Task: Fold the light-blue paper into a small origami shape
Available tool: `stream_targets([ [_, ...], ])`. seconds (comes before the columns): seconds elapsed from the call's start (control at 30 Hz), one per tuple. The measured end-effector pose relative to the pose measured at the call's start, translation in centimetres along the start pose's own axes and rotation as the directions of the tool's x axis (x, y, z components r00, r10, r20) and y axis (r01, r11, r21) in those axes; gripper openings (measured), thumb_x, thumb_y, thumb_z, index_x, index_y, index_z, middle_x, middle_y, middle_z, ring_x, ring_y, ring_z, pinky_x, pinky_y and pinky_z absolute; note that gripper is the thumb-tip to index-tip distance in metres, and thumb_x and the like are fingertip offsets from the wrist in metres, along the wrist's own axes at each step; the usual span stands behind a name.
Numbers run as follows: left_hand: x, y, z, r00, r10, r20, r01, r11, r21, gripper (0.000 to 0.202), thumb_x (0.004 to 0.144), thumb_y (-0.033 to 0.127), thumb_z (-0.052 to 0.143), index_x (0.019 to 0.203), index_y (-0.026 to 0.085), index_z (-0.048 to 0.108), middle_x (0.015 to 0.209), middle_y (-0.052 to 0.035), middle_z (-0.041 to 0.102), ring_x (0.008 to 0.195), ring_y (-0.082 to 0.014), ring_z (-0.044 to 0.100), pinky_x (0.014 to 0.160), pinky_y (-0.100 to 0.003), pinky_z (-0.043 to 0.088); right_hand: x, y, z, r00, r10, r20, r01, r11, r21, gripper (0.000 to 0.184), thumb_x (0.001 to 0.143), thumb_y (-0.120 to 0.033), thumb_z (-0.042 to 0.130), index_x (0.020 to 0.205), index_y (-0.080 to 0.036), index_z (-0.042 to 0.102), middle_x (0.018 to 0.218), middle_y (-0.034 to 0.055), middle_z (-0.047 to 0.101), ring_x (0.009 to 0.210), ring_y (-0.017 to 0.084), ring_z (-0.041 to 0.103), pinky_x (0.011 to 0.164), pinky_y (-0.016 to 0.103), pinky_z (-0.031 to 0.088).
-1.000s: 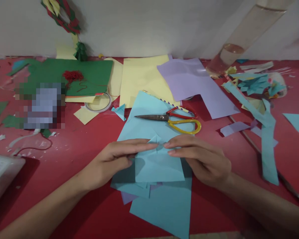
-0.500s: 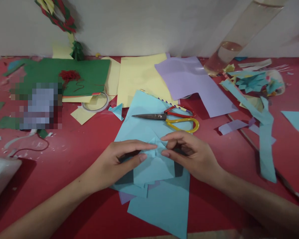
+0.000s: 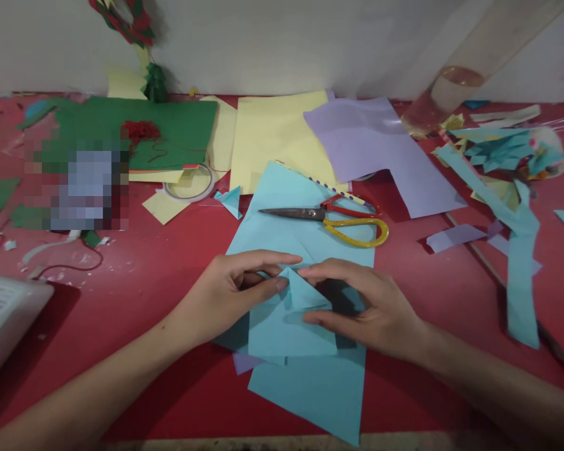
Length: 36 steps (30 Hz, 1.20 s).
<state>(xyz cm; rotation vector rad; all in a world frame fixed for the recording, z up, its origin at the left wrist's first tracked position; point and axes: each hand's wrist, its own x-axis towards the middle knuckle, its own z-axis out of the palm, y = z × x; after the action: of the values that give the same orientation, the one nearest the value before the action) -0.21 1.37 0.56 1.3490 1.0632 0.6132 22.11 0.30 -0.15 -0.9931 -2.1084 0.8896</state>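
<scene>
My left hand (image 3: 249, 282) pinches a folded light blue paper (image 3: 291, 332) near its peak, with the thumb in front and the index finger stretched along behind. On the paper's right side, my right hand (image 3: 352, 300) holds it. Its index fingertip is at the peak, and its thumb lies lower, just under a raised triangular flap (image 3: 305, 291). Beneath the hands lies a larger light blue sheet (image 3: 319, 401). Scissors (image 3: 310, 215) with one red and one yellow handle rest on that sheet, just beyond my hands.
Yellow sheets (image 3: 272, 138), a purple sheet (image 3: 371, 138) and green paper (image 3: 178, 119) lie at the back. A tape roll (image 3: 211, 181) and small blue folded piece (image 3: 232, 202) sit left of centre. Blue strips (image 3: 521, 294) lie right; a white box (image 3: 9, 319) stands left.
The small flap at the paper's middle now shows as a wider triangle opened to the right. My right thumb has moved down, farther from its index finger. The view has shifted slightly.
</scene>
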Motion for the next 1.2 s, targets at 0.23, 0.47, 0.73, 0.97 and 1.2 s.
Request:
stream_targets([
  [0.23,0.15,0.32,-0.16,1.000,-0.013,-0.023,0.012,0.999,-0.042,0.030,0.085,0.030,0.066,0.114,0.023,0.068,0.073,-0.0001,0.062,0.063,-0.0081,0.053,0.053,-0.016,0.041,-0.14,-0.25,0.20,0.987,-0.144,-0.070,0.124,0.964,-0.236,0.030,0.091,-0.017,0.056,0.120,-0.025,0.057,0.105,0.0035,0.072,0.090,0.016,0.069,0.078,0.025,0.057],
  [0.47,0.15,0.11,-0.11,0.999,-0.029,-0.014,0.028,0.998,-0.056,0.034,0.082,0.029,0.068,0.116,0.025,0.066,0.084,-0.0019,0.064,0.063,-0.0073,0.052,0.051,-0.015,0.039,-0.14,-0.26,-0.12,0.989,-0.106,-0.107,0.078,0.967,-0.244,0.021,0.091,-0.014,0.054,0.108,-0.024,0.062,0.101,0.0021,0.074,0.087,0.016,0.072,0.076,0.024,0.058],
  [0.73,0.21,0.32,-0.26,0.994,-0.013,0.113,0.035,0.979,-0.202,0.035,0.080,0.022,0.071,0.114,0.029,0.066,0.071,0.0036,0.056,0.064,-0.0058,0.051,0.056,-0.013,0.042,-0.16,-0.27,-0.19,0.992,-0.105,-0.071,0.083,0.961,-0.263,0.019,0.092,-0.017,0.053,0.106,-0.024,0.064,0.093,0.0012,0.075,0.078,0.015,0.072,0.064,0.023,0.057],
  [0.97,0.15,0.35,-0.37,0.987,0.013,0.162,0.025,0.972,-0.235,0.039,0.078,0.019,0.073,0.115,0.025,0.066,0.079,0.0008,0.064,0.071,-0.0087,0.059,0.064,-0.016,0.049,-0.05,-0.46,-0.38,0.988,-0.095,-0.123,0.062,0.967,-0.248,0.018,0.089,-0.015,0.056,0.102,-0.025,0.064,0.094,0.0002,0.076,0.077,0.015,0.072,0.067,0.023,0.058],
  [1.2,0.09,0.46,-0.52,0.989,-0.005,0.148,0.043,0.967,-0.250,0.030,0.083,0.021,0.069,0.113,0.027,0.068,0.081,0.0017,0.069,0.073,-0.0068,0.061,0.066,-0.013,0.048,-0.18,-0.53,-0.31,0.984,-0.057,-0.171,0.019,0.976,-0.217,0.018,0.089,-0.014,0.059,0.103,-0.025,0.062,0.094,-0.0013,0.075,0.080,0.013,0.071,0.070,0.019,0.058],
])
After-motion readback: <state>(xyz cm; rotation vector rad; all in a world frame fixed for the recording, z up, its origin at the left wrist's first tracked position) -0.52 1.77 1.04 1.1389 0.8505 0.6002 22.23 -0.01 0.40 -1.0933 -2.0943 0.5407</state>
